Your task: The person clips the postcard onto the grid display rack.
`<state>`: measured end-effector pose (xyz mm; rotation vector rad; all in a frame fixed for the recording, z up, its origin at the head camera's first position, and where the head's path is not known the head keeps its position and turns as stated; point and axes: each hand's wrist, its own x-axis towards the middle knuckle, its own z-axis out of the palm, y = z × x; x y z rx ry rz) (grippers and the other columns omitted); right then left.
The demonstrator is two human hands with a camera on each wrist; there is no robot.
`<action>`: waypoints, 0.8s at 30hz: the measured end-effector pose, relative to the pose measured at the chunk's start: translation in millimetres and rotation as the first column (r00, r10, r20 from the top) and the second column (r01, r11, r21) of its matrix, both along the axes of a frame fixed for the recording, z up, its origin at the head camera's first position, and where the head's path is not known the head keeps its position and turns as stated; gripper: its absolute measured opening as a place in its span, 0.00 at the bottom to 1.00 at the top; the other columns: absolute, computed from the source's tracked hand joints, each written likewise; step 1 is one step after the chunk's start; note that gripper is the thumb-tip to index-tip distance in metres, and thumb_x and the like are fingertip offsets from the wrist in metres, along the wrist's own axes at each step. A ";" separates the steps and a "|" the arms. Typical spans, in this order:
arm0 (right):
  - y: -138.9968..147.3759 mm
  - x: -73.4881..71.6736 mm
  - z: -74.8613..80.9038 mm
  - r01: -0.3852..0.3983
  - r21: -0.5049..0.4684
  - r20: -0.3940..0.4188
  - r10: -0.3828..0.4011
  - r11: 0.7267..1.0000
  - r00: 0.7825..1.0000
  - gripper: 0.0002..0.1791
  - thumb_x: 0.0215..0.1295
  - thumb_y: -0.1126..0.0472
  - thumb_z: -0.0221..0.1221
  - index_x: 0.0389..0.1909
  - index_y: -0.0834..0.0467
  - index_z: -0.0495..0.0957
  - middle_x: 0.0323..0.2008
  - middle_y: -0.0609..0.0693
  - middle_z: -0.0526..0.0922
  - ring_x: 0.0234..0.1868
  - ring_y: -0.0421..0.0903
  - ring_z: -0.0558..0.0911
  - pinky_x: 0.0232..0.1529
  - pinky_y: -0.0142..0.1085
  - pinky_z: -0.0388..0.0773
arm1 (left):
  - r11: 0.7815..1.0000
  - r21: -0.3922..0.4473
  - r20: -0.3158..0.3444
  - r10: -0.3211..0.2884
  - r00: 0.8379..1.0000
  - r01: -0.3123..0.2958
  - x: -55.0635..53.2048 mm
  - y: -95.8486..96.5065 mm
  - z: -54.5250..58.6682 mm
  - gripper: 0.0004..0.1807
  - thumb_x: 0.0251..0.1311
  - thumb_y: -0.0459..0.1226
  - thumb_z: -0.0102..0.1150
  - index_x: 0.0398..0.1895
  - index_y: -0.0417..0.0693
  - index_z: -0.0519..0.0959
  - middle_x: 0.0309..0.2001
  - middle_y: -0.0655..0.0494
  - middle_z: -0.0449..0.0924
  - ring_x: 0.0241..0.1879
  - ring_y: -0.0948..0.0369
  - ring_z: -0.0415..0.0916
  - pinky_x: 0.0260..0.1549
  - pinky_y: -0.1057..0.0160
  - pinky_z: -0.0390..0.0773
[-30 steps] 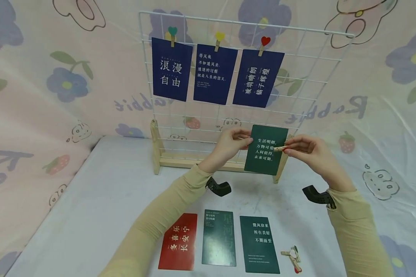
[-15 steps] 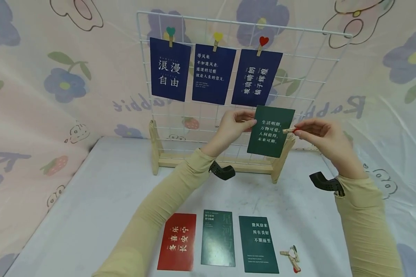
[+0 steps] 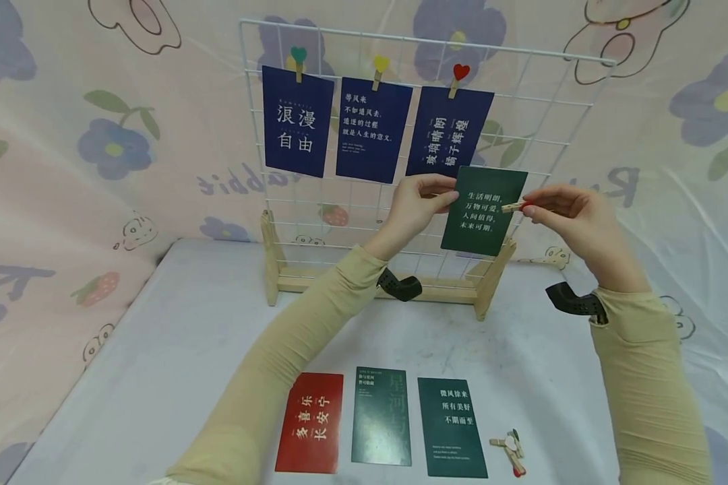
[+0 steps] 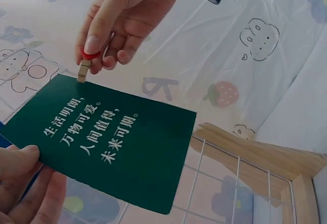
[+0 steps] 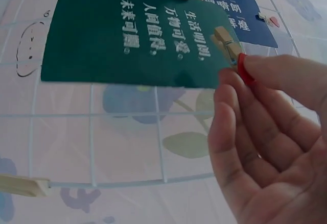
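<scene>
My left hand pinches the left edge of a green card with white writing, held up in front of the wire grid rack. In my right hand a small wooden clothespin with a red top is pinched between thumb and fingers. The clothespin overlaps the card's right edge in the head view; in the left wrist view its wooden tip is right at the card's edge. Three blue cards hang above on the rack from heart-topped clothespins; the rightmost blue card is partly hidden behind the green one.
On the white table lie a red card, a glossy green card and another green card. A small pile of clothespins lies to their right. Wooden feet hold the rack up before a patterned cloth.
Both hands have risen toward the rack and shifted slightly right, carrying the green card and the clothespin. The card now overlaps the bottom of the rightmost blue card.
</scene>
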<state>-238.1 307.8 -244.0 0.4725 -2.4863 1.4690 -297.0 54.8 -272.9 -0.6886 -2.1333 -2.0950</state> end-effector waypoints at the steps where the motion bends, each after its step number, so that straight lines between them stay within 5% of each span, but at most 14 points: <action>1: -0.4 -1.4 1.8 -0.010 -0.008 -0.009 0.010 1.000 1.000 0.16 0.63 0.66 0.62 0.50 0.67 0.77 0.40 0.44 0.84 0.38 0.39 0.82 0.41 0.23 0.77 | 1.000 0.007 -0.006 0.012 1.000 -0.012 -1.0 1.2 1.1 0.13 0.60 0.30 0.62 0.48 0.39 0.81 0.39 0.50 0.83 0.37 0.60 0.81 0.37 0.71 0.81; 17: -4.7 -13.2 26.2 0.065 0.082 -0.024 -0.063 0.994 0.998 0.16 0.63 0.58 0.63 0.49 0.61 0.79 0.39 0.40 0.83 0.39 0.38 0.79 0.40 0.22 0.72 | 0.996 0.031 -0.105 0.082 0.991 -0.079 -5.4 14.6 16.4 0.13 0.60 0.31 0.61 0.48 0.39 0.82 0.41 0.49 0.83 0.37 0.63 0.81 0.37 0.74 0.79; 24: -1.8 -16.0 40.9 0.063 0.021 -0.054 -0.062 0.998 0.997 0.13 0.62 0.62 0.64 0.47 0.62 0.81 0.37 0.40 0.83 0.38 0.37 0.80 0.35 0.23 0.71 | 0.996 0.008 -0.167 0.087 0.982 -0.087 -6.2 17.9 29.7 0.12 0.60 0.31 0.62 0.46 0.39 0.82 0.39 0.51 0.84 0.34 0.63 0.81 0.35 0.74 0.79</action>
